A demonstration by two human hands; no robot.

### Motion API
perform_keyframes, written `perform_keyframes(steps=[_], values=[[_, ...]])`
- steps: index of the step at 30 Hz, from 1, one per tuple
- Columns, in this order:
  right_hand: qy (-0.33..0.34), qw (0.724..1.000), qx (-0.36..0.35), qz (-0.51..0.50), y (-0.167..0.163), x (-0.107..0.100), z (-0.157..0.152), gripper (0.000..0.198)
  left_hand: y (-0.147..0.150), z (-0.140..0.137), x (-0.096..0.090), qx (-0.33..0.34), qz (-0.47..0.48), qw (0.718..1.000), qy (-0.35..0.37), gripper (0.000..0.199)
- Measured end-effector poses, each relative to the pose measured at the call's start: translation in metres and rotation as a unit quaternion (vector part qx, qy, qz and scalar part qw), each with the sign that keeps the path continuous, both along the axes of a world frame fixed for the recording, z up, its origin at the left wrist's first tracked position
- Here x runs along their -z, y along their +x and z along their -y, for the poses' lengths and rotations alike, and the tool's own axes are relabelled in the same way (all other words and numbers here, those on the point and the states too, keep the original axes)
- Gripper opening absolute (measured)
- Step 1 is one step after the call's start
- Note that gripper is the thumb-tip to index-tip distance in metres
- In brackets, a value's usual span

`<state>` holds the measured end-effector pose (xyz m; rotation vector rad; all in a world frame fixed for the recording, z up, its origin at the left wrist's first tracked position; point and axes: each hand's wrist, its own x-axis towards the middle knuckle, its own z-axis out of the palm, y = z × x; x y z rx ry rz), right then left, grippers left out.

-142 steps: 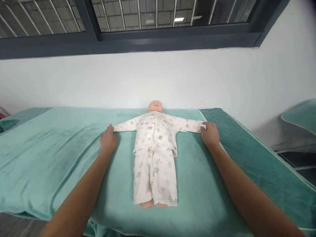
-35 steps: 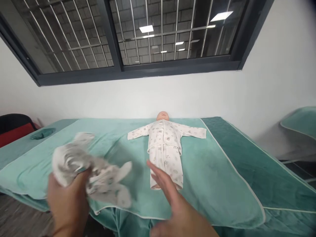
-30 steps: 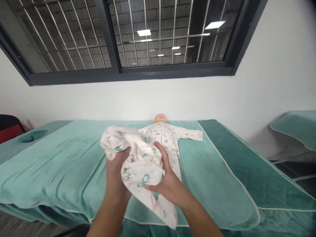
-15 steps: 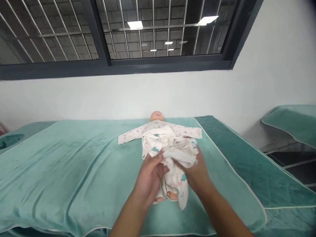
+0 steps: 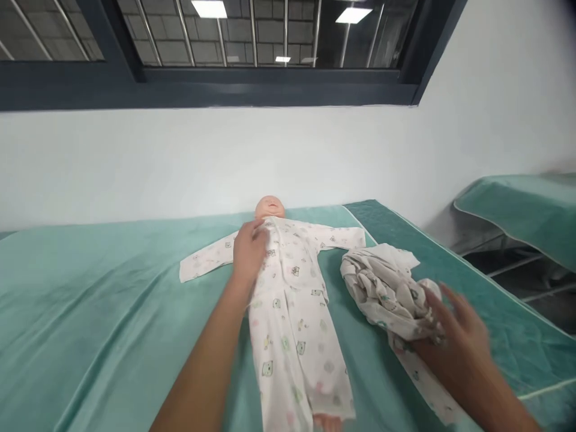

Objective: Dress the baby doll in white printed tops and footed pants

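Observation:
A baby doll [image 5: 270, 207] lies on its back, its head toward the wall. It wears a white printed long-sleeved shirt [image 5: 299, 255] with sleeves spread, and white printed trousers [image 5: 301, 354]; one foot shows at a cuff. My left hand [image 5: 249, 249] rests at the shirt's shoulder and chest, fingers lying over the cloth, thumb hidden. To the right of the doll, my right hand [image 5: 459, 336] has its fingers around the near end of a crumpled white printed garment [image 5: 387, 288]. A strip of that garment hangs toward me under the wrist.
A light green padded sheet [image 5: 135, 300] covers the bed, with a darker green quilted cover [image 5: 450, 276] on the right. A white wall [image 5: 180, 162] and a dark-framed window [image 5: 270, 90] stand behind. Another green-covered surface [image 5: 522, 210] is at far right.
The crumpled garment has moved from over the doll to its right side with my right hand. My left hand has left it and moved up to the shirt, uncovering the doll's outfit.

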<state>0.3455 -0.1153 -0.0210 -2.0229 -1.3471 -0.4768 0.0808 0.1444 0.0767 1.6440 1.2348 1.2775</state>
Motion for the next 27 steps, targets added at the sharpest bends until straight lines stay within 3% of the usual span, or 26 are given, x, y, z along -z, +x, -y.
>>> perform_keyframes(steps=[3, 5, 9, 11, 14, 16, 18, 22, 27], values=[[0.077, 0.996, -0.026, 0.037, -0.051, -0.006, 0.015, 0.059, 0.01, -0.033, -0.002, 0.035, -0.108, 0.993, 0.028, 0.034], [0.109, 0.991, -0.083, -0.009, -0.091, -0.02, 0.004, 0.059, 0.012, -0.042, 0.0, 0.059, -0.173, 0.982, 0.046, 0.037], [0.079, 0.949, -0.232, -0.197, -0.137, -0.057, -0.08, 0.047, 0.01, -0.042, 0.006, 0.067, -0.213, 0.972, 0.067, 0.04], [0.073, 0.918, -0.276, -0.275, -0.138, -0.073, -0.138, 0.042, 0.009, -0.041, 0.007, 0.065, -0.212, 0.973, 0.06, 0.04], [0.054, 0.914, -0.307, -0.259, -0.127, -0.085, -0.214, 0.029, 0.008, -0.041, 0.007, 0.066, -0.214, 0.973, 0.05, 0.04], [0.011, 0.906, -0.312, -0.284, -0.119, -0.084, -0.245, 0.023, 0.008, -0.042, 0.006, 0.063, -0.214, 0.974, 0.043, 0.039], [-0.007, 0.887, -0.332, -0.322, -0.113, -0.077, -0.257, 0.023, 0.009, -0.043, 0.006, 0.055, -0.214, 0.975, 0.034, 0.039], [-0.01, 0.843, -0.389, -0.372, -0.106, -0.065, -0.25, 0.03, 0.011, -0.042, 0.006, 0.042, -0.221, 0.974, 0.024, 0.038], [-0.021, 0.839, -0.405, -0.363, -0.103, -0.066, -0.253, 0.036, 0.011, -0.04, 0.005, 0.032, -0.239, 0.97, 0.015, 0.038]])
